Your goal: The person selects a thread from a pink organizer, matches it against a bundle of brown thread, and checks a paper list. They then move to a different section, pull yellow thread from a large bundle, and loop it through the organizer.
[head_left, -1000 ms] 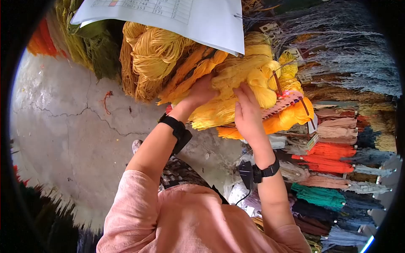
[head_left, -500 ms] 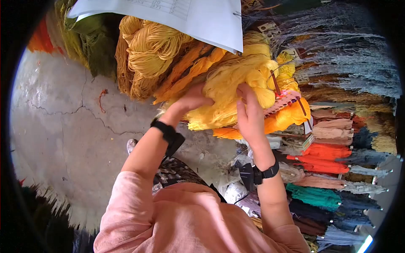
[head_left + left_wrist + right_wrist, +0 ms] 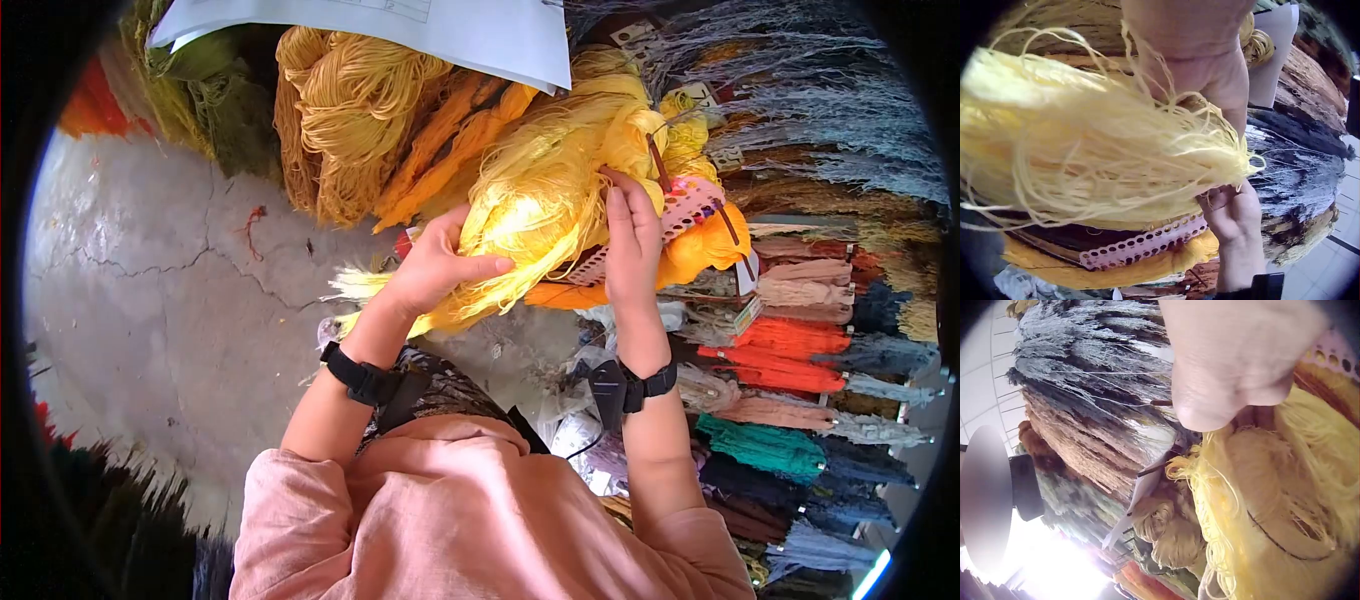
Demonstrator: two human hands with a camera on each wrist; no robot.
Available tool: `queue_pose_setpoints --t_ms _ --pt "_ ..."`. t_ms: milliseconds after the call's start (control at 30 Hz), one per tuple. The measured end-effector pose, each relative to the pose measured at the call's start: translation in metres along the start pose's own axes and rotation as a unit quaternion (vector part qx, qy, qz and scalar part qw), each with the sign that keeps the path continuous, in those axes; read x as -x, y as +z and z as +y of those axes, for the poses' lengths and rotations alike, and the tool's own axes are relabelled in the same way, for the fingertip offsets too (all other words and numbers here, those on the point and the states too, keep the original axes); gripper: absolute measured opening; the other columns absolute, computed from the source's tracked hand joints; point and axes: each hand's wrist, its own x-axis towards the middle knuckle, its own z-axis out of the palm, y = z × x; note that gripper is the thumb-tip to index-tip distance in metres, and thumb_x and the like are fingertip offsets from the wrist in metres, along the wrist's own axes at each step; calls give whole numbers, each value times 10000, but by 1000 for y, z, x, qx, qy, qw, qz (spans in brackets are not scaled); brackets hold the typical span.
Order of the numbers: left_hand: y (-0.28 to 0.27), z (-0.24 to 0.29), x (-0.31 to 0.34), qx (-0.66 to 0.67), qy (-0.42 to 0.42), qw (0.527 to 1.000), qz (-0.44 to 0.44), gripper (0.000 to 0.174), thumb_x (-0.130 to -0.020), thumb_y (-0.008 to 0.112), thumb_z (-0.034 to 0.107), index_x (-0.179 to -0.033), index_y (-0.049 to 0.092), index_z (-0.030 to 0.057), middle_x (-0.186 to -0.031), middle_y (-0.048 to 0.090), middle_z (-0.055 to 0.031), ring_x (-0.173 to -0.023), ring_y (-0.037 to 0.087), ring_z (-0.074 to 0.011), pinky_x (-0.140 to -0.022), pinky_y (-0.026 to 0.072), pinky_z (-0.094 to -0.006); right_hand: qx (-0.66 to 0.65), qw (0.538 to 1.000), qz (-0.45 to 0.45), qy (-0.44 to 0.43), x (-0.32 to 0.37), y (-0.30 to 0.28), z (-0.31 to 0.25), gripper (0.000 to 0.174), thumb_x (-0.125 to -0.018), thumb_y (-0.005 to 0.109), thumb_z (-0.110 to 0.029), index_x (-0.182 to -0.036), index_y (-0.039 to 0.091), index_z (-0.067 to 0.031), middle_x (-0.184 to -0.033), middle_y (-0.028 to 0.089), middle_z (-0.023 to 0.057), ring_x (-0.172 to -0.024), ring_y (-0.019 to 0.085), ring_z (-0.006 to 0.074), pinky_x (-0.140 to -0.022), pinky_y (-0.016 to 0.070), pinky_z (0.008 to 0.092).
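A light yellow skein of yarn lies between my two hands, its loose ends trailing to the left over my left wrist. My left hand grips its near side, thumb on top and fingers tucked into the strands. At the skein's right end, my right hand pinches the gathered threads. The left wrist view has the same skein spread below my left hand, with my right hand's curled fingers at its tip. In the right wrist view, looped yellow strands hang below my right hand.
Printed paper sheets overhang golden yarn bundles. Beside my right hand are a pink perforated strip, a thin brown rod and an orange skein. Grey-blue yarn and racks of coloured skeins fill the right side.
My left hand has drawn back toward the body and turned so its thumb lies over the yellow skein. Loose ends now stretch out left. My right hand has shifted slightly right, fingers at the skein's end.
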Motion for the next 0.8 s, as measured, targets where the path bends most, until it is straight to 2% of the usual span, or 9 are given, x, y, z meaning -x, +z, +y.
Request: queue_pose_setpoints --t_ms 167,233,333,367,433,533,567,667,800 --pt "7 0 2 -27 5 1000 9 507 -658 683 34 -1104 447 -21 -1014 559 -65 -891 540 -118 -805 427 -256 -30 999 -16 21 1 1 -6 273 -862 458 -162 -1051 474 35 -942 553 77 -887 486 116 -799 370 236" --pt "11 -3 3 -46 19 999 17 513 -667 687 53 -1112 438 -13 -1020 551 -60 -903 528 -111 -809 421 -254 -106 991 -41 64 3 2 -7 372 -824 526 -168 -1116 418 35 -992 534 103 -921 484 139 -818 370 253" --pt "16 -11 6 -90 66 994 3 531 -729 646 90 -1174 375 -10 -1050 521 -44 -940 491 -94 -824 400 -248 55 994 -82 -44 8 9 -8 601 -729 637 -189 -1188 314 27 -1084 475 140 -976 471 193 -846 370 289" --pt "18 -13 6 -94 74 993 2 540 -746 629 96 -1196 348 -9 -1066 510 -42 -951 487 -94 -833 395 -249 31 996 -82 -27 8 11 -6 710 -643 682 -151 -1201 276 17 -1133 429 150 -1014 453 236 -875 359 320" --pt "19 -13 10 -108 68 992 16 463 -801 557 73 -1206 352 -17 -1034 517 -32 -929 493 -91 -815 397 -235 26 998 -62 -5 7 10 -3 652 -638 659 -109 -1173 309 18 -1101 448 149 -1008 457 233 -870 362 325" --pt "14 -27 13 -232 114 957 129 362 -814 531 48 -1148 422 -36 -973 545 -31 -877 515 -90 -779 412 -226 82 996 -41 -11 9 12 2 581 -626 623 -47 -1135 352 17 -1069 467 143 -996 464 221 -859 369 326" --pt "18 -29 14 -235 149 939 201 220 -770 546 12 -989 548 -9 -827 604 -105 -776 559 -113 -690 444 -246 112 993 -36 -20 9 13 4 561 -620 610 -27 -1123 365 16 -1061 471 141 -991 466 216 -855 372 326" --pt "23 -14 26 -417 261 849 191 248 -728 547 -25 -972 561 17 -867 592 -135 -781 585 -226 -693 460 -278 175 983 -11 -56 9 19 15 477 -652 603 -5 -1085 404 12 -1038 489 131 -958 483 201 -822 389 303" --pt "37 -5 37 -481 284 816 151 299 -672 547 -57 -954 577 41 -908 579 -129 -796 562 -293 -686 467 -315 44 999 -15 -23 6 29 8 394 -715 571 -7 -1079 420 2 -967 517 80 -886 499 155 -775 404 270"
